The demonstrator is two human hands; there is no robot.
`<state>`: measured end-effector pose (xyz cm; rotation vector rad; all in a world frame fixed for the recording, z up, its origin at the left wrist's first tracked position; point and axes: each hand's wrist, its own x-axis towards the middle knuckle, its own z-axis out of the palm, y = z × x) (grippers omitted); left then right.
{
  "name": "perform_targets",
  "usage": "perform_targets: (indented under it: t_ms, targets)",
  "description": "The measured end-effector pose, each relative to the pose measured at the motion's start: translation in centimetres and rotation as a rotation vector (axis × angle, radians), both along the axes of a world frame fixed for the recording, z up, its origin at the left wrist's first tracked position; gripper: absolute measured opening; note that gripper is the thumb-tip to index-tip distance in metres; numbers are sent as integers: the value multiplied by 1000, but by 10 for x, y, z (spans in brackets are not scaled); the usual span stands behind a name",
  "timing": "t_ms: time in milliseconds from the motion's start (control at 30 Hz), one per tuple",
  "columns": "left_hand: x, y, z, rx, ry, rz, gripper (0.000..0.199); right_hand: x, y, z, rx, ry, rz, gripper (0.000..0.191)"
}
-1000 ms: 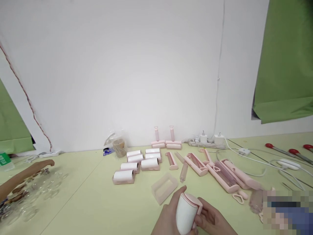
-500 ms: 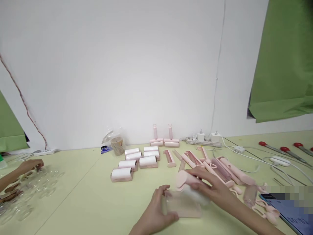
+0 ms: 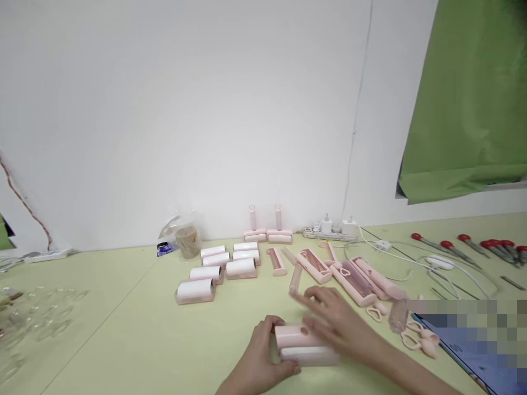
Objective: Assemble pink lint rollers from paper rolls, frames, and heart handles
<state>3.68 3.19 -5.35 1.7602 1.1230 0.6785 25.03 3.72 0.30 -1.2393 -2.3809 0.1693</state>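
A pink roller head [image 3: 290, 336] with a white roll [image 3: 304, 354] sits in a clear case near the table's front. My left hand [image 3: 263, 354] grips its left end between thumb and fingers. Over its right end lies my right hand [image 3: 337, 323], slightly blurred, fingers spread and the index finger reaching toward a clear pink tube [image 3: 295, 278]. Behind are pink frames [image 3: 314, 265], a narrow pink piece [image 3: 276, 261] and heart-shaped loops [image 3: 374, 314]. White rolls in clear cases [image 3: 195, 291] stand in a group to the left.
Two assembled pink rollers [image 3: 279, 236] stand by the wall near a power strip [image 3: 329, 235] with white cables. A tape roll [image 3: 187, 242] is at back left, clear plastic pieces [image 3: 45, 312] far left, red-tipped tools [image 3: 453, 249] and a phone [image 3: 465, 351] at right.
The pink head and white roll have gone down into the clear case. My right hand has let go and its fingers have spread. The view has turned right; the other person's hands are out of view.
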Motion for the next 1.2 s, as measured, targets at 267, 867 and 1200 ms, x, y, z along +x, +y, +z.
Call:
perform_targets:
  t_ms: [267,867,1200]
  targets:
    - [-1,0,5,91,54,-95,53,78,33,15,66,-283,-86,23]
    - [2,1,3,56,15,43,51,13,32,54,-76,-282,211,19]
    - [2,1,1,38,13,45,53,-12,23,84,61,-645,302,7]
